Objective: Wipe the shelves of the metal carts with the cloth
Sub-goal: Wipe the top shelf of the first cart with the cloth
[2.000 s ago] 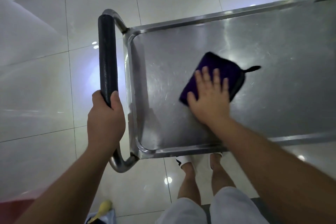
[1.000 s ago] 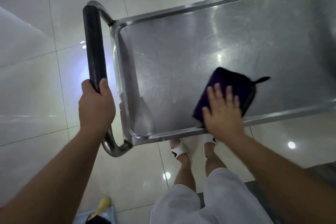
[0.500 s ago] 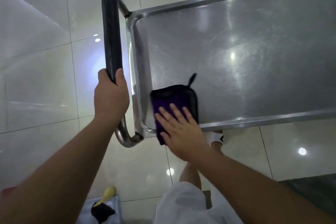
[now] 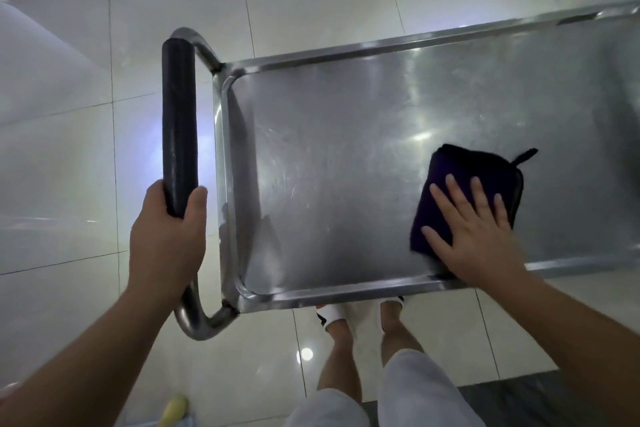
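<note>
Four fingers and the thumb of my right hand [image 4: 481, 236] lie straight and spread on the purple cloth [image 4: 464, 184], pressing it flat on the cart's [image 4: 346, 291] top shelf [image 4: 329, 184] close to the near rim, my palm reaching over that rim. My left hand [image 4: 166, 236] is wrapped tight round the near end of the black handle [image 4: 179, 121], thumb on the shelf side, fingers curled round the far side. Below the cart edge my two feet in white sandals [image 4: 332, 315] stand on the pale tiled floor [image 4: 69, 149].
</note>
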Available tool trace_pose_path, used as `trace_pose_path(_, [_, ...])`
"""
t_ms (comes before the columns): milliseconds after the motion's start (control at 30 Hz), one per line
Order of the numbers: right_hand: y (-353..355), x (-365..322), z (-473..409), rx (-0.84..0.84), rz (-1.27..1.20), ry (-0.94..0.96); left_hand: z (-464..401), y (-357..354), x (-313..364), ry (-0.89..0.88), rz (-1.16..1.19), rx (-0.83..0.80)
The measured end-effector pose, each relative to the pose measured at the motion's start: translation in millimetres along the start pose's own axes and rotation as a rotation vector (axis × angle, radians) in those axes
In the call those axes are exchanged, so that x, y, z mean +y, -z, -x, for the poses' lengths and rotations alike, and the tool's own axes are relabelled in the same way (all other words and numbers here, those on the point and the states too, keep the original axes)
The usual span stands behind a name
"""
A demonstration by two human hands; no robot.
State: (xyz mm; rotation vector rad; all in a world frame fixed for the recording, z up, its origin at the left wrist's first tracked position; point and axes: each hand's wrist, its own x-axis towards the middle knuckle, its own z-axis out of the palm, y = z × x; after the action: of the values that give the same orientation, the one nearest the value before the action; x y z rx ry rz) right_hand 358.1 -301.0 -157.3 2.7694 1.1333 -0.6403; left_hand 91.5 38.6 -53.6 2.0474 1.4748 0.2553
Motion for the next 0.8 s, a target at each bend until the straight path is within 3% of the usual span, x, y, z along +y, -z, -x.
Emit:
trace_pose_path(267, [92.8, -15.2, -224.6, 0.110, -0.047, 0.006, -4.5, 1.7, -1.9, -0.002, -0.019, 0.034])
trace_pose_path(433, [115.0, -31.1, -280.4, 0.123, -0.108, -0.038, -6.2, 0.8, -4.7, 0.039, -0.028, 0.062])
trace_pose_path(567, [99.4, -36.1, -226.1, 0.024, -0.015, 0.129, -5.8, 0.6, -2.8, 0.062, -0.014, 0.049])
trace_pose_path(800, [-14.2, -57.7, 28.2, -0.080, 0.106, 0.686, -5.6, 2.6, -2.8, 0.094, 0.043, 0.030])
